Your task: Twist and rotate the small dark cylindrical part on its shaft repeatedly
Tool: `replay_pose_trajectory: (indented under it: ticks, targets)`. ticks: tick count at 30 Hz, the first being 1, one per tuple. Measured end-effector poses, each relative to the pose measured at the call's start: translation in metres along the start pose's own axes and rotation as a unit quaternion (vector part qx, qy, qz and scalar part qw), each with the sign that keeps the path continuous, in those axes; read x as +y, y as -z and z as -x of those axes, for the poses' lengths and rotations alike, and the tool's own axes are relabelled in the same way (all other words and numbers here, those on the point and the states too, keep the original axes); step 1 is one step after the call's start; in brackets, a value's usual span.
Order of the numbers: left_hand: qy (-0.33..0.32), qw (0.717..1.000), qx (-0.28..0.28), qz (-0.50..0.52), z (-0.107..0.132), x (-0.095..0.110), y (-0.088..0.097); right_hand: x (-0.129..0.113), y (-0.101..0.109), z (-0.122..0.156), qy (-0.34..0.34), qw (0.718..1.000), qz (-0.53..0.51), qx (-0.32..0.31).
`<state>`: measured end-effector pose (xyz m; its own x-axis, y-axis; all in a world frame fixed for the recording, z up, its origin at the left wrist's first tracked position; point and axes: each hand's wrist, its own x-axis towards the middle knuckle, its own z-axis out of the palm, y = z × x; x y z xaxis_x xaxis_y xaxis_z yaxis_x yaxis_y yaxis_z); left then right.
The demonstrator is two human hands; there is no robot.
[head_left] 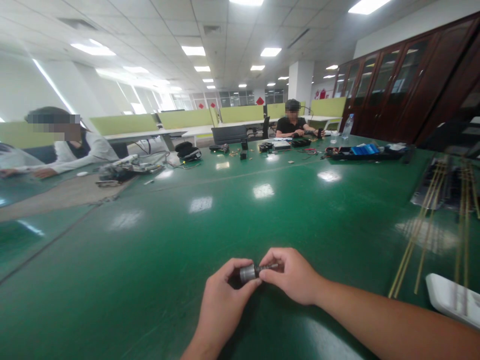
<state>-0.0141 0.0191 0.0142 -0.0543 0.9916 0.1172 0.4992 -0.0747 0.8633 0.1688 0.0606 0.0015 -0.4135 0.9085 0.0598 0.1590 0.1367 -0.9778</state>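
Low over the near part of the green table (157, 280), both hands meet at a small silver-grey metal cylinder (247, 273) with a thin, ribbed dark shaft (265, 268) on its right end. The cylinder lies sideways between the curled thumb and fingers of my left hand (225, 292). From the right, my right hand (290, 272) pinches the shaft between thumb and fingertips; its pale tip pokes out beyond them. Whether the shaft is one piece with the cylinder or a separate part, I cannot tell.
To the right lie several long thin yellowish rods (420, 230) and a white tray (435, 295). Across the table are a black tray (337, 155) of parts, a water bottle (348, 126) and a black bag (187, 151). One person sits far across, another at the left.
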Motion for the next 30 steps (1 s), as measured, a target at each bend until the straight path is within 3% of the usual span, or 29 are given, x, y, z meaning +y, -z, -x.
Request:
replay_pose_trajectory:
  ticks: [30]
  targets:
    - [0.005,1.000,0.018,0.023,0.0002,-0.0039,-0.0006,0.0033,-0.0005,-0.0016,-0.019,0.997,-0.072,0.000]
